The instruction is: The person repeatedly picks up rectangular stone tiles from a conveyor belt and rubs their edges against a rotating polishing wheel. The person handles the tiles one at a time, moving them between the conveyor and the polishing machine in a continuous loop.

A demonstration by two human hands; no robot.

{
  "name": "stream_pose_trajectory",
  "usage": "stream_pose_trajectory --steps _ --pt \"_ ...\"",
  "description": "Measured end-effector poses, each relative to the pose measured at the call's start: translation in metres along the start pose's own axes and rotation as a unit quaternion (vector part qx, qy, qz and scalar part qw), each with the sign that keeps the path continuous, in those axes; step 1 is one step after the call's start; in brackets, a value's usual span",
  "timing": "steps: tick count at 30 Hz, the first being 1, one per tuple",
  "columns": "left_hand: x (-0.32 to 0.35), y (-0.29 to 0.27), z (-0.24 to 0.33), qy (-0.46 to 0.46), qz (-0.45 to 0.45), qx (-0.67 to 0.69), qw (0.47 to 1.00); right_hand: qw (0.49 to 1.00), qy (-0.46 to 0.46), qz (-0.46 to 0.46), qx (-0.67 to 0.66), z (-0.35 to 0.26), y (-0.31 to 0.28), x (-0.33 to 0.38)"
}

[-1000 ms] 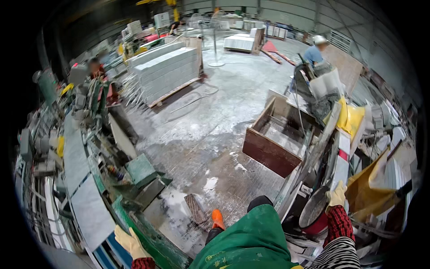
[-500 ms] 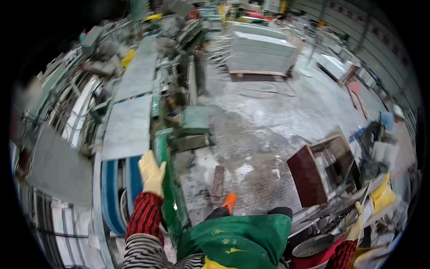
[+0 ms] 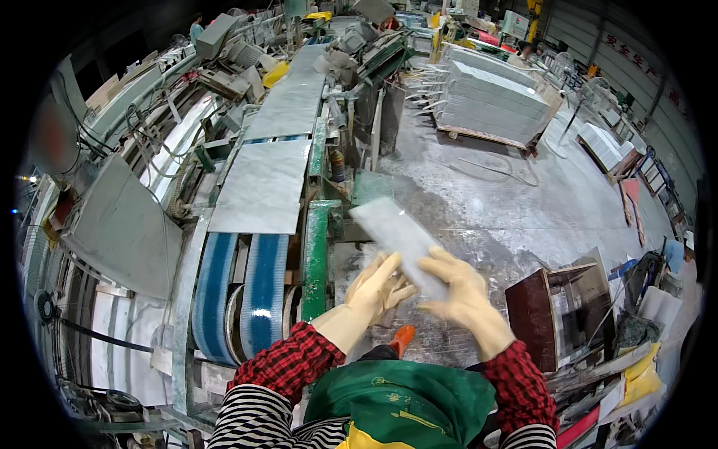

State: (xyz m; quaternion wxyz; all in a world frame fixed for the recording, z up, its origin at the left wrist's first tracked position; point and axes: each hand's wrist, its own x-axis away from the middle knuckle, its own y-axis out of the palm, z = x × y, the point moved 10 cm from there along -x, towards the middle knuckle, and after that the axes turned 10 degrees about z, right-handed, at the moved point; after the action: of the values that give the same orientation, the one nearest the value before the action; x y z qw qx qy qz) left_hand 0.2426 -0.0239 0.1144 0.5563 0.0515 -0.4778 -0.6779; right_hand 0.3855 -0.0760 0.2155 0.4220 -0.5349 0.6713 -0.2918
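A flat, pale grey rectangular plate (image 3: 396, 232), slightly blurred, is tilted in front of my body. My right hand (image 3: 462, 292), in a cream glove, grips its right edge near the lower end. My left hand (image 3: 366, 293), gloved alike, is beside the plate's lower left edge with its fingers apart; whether they touch it I cannot tell. To the left, a marble-like slab (image 3: 262, 187) lies on a conveyor with blue belts (image 3: 263, 288). A green metal rail (image 3: 317, 254) runs along the conveyor's near right side.
A stack of pale slabs (image 3: 490, 101) stands on a pallet farther ahead. A dark red open box (image 3: 532, 314) is at right, beside a yellow bag (image 3: 642, 374) and clutter. A grey panel (image 3: 123, 228) leans at left. Hoses lie on the wet floor (image 3: 479, 202).
My left hand has left the conveyor's edge and moved right. My right hand has come in from the far right, bringing the pale plate. The view has turned left.
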Motion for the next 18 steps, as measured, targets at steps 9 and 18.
stream_pose_trajectory --steps 9,18 --pt "0.013 -0.181 0.136 0.233 0.191 0.098 0.949 0.957 -0.270 0.006 -0.105 -0.138 0.077 -0.048" --pt "-0.007 -0.322 0.202 0.284 0.315 0.110 0.899 0.966 -0.054 -0.140 -0.210 -0.038 0.191 -0.012"
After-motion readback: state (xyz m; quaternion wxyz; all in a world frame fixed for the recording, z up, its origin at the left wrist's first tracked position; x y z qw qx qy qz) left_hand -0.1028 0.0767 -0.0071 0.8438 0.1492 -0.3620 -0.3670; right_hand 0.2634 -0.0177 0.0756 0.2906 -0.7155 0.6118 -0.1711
